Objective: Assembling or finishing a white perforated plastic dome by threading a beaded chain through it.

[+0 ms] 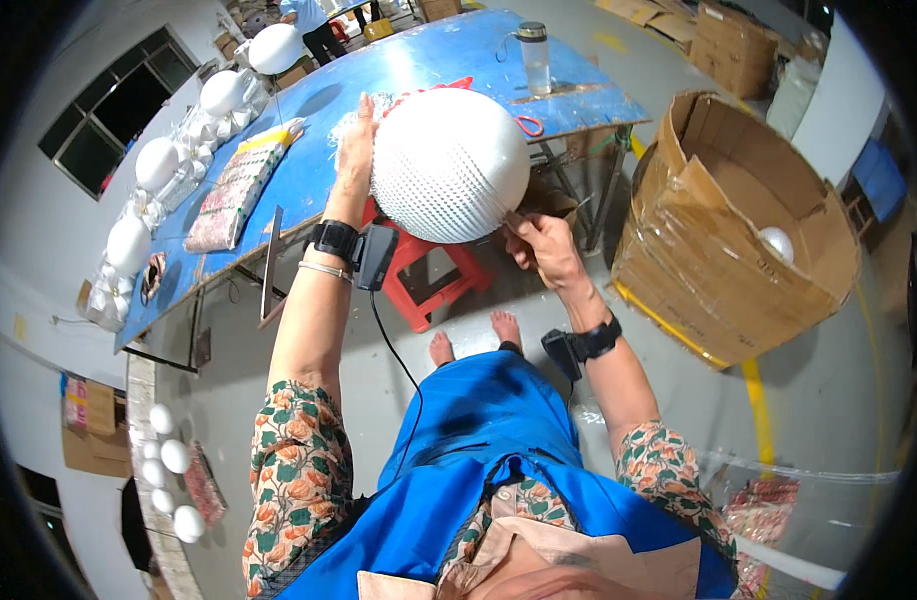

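Observation:
A large white ball is in front of me at the near edge of the blue table. Rows of small shiny bumps cover much of it, and its upper right part is smooth. My left hand holds the ball's left side, palm against it and fingers stretched upward. At the lower right edge of the ball, my right hand is closed in a pinch. What sits between its fingertips is too small to make out. Behind the ball lie red-handled scissors, partly hidden, and some clear, shiny material.
The blue table carries a clear bottle and a packed bag. A red stool stands below the ball. At right is a big open cardboard box with a white ball inside. White balls line the left.

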Demonstrator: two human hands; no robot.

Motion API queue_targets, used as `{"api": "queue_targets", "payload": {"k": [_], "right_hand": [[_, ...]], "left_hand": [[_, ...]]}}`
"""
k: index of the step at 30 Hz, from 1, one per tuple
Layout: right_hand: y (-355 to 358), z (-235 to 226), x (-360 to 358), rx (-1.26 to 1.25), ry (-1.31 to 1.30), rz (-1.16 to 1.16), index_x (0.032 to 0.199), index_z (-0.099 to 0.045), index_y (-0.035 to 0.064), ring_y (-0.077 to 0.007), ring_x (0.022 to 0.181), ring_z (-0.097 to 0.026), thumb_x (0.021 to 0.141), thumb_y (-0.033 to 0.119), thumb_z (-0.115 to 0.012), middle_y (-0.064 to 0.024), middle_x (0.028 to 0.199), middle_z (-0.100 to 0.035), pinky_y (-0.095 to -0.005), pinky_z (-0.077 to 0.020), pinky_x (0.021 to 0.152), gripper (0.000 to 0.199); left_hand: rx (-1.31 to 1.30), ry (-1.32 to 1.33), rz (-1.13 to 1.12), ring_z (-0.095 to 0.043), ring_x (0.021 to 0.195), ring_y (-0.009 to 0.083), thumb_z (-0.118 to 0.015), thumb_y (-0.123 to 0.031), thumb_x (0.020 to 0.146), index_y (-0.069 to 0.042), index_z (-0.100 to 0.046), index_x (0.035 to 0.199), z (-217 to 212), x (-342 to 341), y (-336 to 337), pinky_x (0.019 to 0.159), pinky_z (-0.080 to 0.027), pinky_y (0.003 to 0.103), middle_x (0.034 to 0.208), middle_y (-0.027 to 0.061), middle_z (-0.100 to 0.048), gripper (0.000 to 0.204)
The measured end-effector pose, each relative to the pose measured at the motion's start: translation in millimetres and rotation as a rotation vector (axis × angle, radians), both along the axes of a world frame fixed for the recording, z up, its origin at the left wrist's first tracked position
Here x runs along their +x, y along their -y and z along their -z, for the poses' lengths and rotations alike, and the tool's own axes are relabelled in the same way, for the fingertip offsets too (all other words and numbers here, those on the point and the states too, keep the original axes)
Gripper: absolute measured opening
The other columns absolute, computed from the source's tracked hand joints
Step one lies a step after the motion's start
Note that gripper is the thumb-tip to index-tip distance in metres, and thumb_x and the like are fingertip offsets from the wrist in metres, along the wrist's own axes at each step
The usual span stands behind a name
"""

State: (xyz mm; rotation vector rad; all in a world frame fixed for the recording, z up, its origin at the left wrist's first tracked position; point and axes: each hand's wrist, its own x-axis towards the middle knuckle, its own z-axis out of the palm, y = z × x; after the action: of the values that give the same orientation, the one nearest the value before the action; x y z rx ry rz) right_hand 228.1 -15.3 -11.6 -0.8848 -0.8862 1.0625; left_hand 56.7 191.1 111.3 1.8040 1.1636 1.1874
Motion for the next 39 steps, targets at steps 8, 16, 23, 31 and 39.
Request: {"api": "queue_targets", "payload": {"k": [8,16,23,31,39], "right_hand": [[84,-97,-50,0.299,0.1,-0.127,0.084,-0.059,-0.0006,-0.0098,0.064,-0.053,0.081,0.032,-0.059,-0.0084,0.075,-0.058,-0.0225,-0.0421,0.056,0.033],[120,-171,-116,0.813,-0.05,-1.142,0.106,-0.048,-0.009,-0.0282,0.089,-0.053,0.072,0.046,-0.064,-0.0174,0.108,-0.05,-0.0369,-0.0413,0.08,0.067],[125,-203,-154,0.715,-0.207,-1.249,0.098,-0.047,-0.0086,-0.0224,0.08,-0.053,0.074,0.029,-0.067,-0.0186,0.097,-0.049,-0.0292,-0.0449,0.066,0.048],[121,-208,-179,0.639,-0.044,-1.274,0.099,-0.048,-0.0076,-0.021,0.08,-0.053,0.072,0.026,-0.069,-0.0179,0.096,-0.05,-0.0287,-0.0446,0.065,0.048],[124,-192,-200,0.352,-0.085,-1.276,0.109,-0.042,-0.0074,-0.0257,0.092,-0.051,0.067,0.037,-0.072,-0.019,0.104,-0.048,-0.0329,-0.0442,0.075,0.068]], "left_hand": [[0.066,0.436,0.334,-0.049,0.099,0.0197,-0.044,-0.045,0.086,0.006,-0.043,0.117,-5,-14,29,0.088,-0.035,0.028,0.106,0.0148,-0.054,0.059],[0.75,0.031,0.107,-0.027,0.123,0.037,-0.071,-0.048,0.058,0.001,-0.029,0.128,13,-17,91,0.101,-0.022,0.042,0.13,0.0248,-0.03,0.095],[0.919,-0.008,-0.077,-0.023,0.124,0.0375,-0.072,-0.051,0.056,-0.012,-0.027,0.132,27,-17,105,0.097,-0.021,0.049,0.133,0.0208,-0.025,0.097],[1.051,0.053,-0.099,-0.023,0.125,0.0352,-0.072,-0.052,0.055,-0.017,-0.025,0.133,46,-9,104,0.093,-0.022,0.049,0.136,0.017,-0.024,0.097],[1.109,0.051,-0.199,-0.023,0.125,0.0336,-0.069,-0.055,0.057,-0.017,-0.032,0.13,55,-9,102,0.095,-0.019,0.048,0.135,0.0146,-0.027,0.09]]}}
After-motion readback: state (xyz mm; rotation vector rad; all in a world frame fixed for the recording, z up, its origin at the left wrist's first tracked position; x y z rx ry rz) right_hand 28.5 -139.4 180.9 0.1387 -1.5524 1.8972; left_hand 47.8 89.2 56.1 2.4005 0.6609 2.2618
